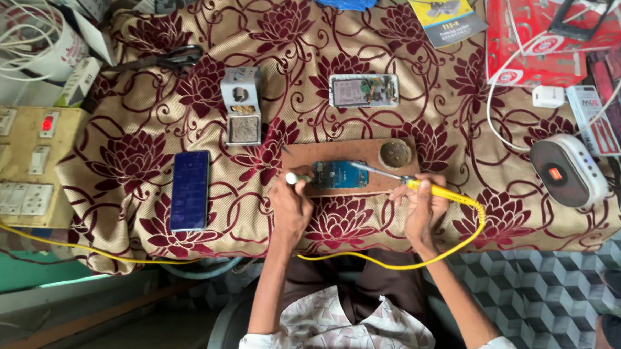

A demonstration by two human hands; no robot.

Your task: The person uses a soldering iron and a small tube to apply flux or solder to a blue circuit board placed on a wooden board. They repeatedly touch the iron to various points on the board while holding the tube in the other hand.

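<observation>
My right hand (420,203) grips a yellow-handled soldering iron (430,189) whose metal tip reaches left onto a small blue circuit board (339,174). The board lies on a brown wooden block (352,155). My left hand (290,203) rests at the block's left edge and pinches a small white-tipped piece (291,178) beside the board. The iron's yellow cord (390,263) loops down past my lap and off to the left.
A round tin (395,153) sits on the block. On the floral cloth lie a dark phone (189,189), an opened phone body (364,90) and a grey soldering stand (242,107). A switchboard (22,164) is at left, a white speaker (567,171) at right, red boxes (535,38) behind.
</observation>
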